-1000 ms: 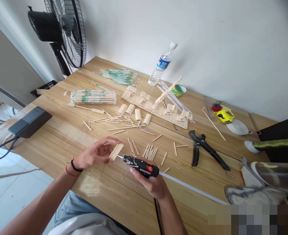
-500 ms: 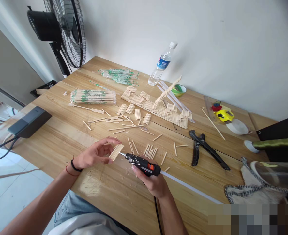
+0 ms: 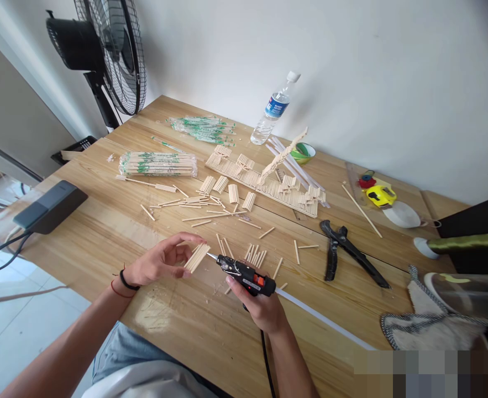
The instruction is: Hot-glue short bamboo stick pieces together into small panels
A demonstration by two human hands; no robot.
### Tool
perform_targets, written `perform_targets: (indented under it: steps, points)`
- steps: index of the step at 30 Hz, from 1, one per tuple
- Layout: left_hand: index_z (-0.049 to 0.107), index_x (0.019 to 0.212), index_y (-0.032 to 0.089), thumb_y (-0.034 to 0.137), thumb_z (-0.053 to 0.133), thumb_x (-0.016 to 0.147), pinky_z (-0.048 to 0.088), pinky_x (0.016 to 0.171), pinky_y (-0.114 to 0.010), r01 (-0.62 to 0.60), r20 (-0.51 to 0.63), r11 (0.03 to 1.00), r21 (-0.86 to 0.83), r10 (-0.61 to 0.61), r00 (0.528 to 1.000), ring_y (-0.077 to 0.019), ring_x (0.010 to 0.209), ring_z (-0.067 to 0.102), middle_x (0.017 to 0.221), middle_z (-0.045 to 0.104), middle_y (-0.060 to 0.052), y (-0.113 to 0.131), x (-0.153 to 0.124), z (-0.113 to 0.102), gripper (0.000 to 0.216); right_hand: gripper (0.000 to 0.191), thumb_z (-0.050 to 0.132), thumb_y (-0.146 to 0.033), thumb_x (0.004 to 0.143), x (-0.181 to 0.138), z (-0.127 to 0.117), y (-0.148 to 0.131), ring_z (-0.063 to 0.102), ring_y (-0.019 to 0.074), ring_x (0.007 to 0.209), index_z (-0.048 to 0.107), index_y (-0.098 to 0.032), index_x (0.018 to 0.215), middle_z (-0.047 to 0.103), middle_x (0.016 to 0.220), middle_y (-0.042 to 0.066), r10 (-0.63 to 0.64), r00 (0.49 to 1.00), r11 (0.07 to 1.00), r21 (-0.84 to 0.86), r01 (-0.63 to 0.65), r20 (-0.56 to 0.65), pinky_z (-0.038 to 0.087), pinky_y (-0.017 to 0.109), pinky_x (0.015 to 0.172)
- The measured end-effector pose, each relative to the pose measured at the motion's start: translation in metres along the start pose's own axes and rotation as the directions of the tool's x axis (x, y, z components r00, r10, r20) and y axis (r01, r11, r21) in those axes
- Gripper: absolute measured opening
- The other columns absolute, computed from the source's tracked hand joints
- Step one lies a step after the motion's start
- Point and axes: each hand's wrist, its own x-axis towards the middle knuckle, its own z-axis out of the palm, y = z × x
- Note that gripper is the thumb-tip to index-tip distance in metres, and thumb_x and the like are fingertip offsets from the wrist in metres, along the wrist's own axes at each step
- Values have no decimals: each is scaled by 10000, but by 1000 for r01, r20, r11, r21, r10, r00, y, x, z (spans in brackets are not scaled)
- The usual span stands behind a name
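Head view: a bottle (image 3: pixel 274 110) wears a blue label (image 3: pixel 277 106), its white print too small to read. The right hand (image 3: pixel 265 309) wraps the glue gun (image 3: pixel 246 278), nozzle aimed up-left at the stick panel (image 3: pixel 197 257), contact unclear. The left hand (image 3: pixel 163 261) pinches this panel, long axis slanting up rightward; bare surface (image 3: pixel 103 235) extends left.

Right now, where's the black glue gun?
Head view, lower centre: the glue gun is in the right hand, right of the pale wooden stick panel.
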Motion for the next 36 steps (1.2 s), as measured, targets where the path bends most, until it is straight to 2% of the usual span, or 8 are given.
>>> perform_targets:
  steps: [4, 8, 17, 22, 26, 29, 32, 36]
  points:
    - [679, 1354, 292, 143, 892, 809, 509, 864, -271, 6, 15, 1000, -23, -6, 1000, -180, 1043, 620, 1448, 589, -108, -1, 0, 0, 604, 290, 640, -505, 960, 2, -1, -8, 662, 227, 771, 688, -237, 860, 688, 777, 19, -1, 999, 999, 50, -1, 39, 547, 316, 745]
    - [661, 1369, 299, 147, 879, 826, 522, 862, -281, 9, 30, 999, -33, -8, 1000, -202, 1090, 622, 1457, 577, -109, -1, -1, -1, 604, 282, 641, -484, 968, 4, -1, -15, 609, 198, 695, 660, -236, 835, 639, 731, 0, -23, 998, 995, 99, 18, 50, 507, 288, 652]
    - [655, 1380, 310, 156, 886, 823, 509, 843, -272, 1, 33, 1000, -2, -1, 999, -196, 1085, 622, 1453, 591, -102, -4, -1, -3, 622, 295, 653, -486, 958, 5, 0, -13, 598, 189, 652, 674, -231, 812, 645, 718, 2, -56, 998, 995, 77, 59, -36, 503, 291, 619]
    - [638, 1380, 305, 193, 874, 840, 510, 773, -261, -33, 28, 999, 34, 32, 999, -166, 975, 639, 1493, 568, -120, 0, -2, -4, 600, 292, 644, -486, 971, 8, -8, -12, 590, 184, 622, 637, -231, 829, 632, 687, -7, -106, 982, 994, -37, 101, -155, 496, 288, 604]
    - [615, 1393, 249, 247, 844, 865, 516, 722, -273, -45, -35, 974, 222, 55, 998, -137, 843, 621, 1442, 579, -153, 14, -12, -13, 575, 279, 649, -484, 966, 11, -30, -5, 587, 179, 569, 595, -241, 842, 632, 652, -19, -137, 951, 954, -295, 52, -276, 467, 284, 584]
    - [599, 1396, 226, 256, 782, 906, 482, 643, -249, -43, -114, 856, 515, 118, 986, -116, 758, 577, 1301, 624, -123, 23, -21, -25, 524, 317, 673, -546, 914, 14, -51, 7, 626, 223, 639, 577, -247, 865, 669, 712, 16, -175, 926, 868, -497, -15, -333, 484, 325, 643]
    - [598, 1368, 208, 226, 694, 955, 444, 611, -233, -49, -91, 645, 763, 182, 979, -182, 903, 631, 1110, 641, -87, 26, -26, -32, 424, 355, 662, -586, 889, 17, -67, 19, 668, 273, 790, 592, -242, 940, 701, 864, 73, -189, 922, 798, -600, -55, -337, 520, 370, 729]
    - [582, 1374, 199, 180, 649, 973, 489, 685, -252, -133, 20, 503, 854, 222, 975, -254, 1144, 632, 1003, 630, -75, 24, -26, -36, 407, 415, 660, -607, 866, 20, -78, 28, 656, 282, 856, 618, -226, 1026, 675, 955, 92, -163, 934, 775, -627, -77, -317, 540, 405, 779]
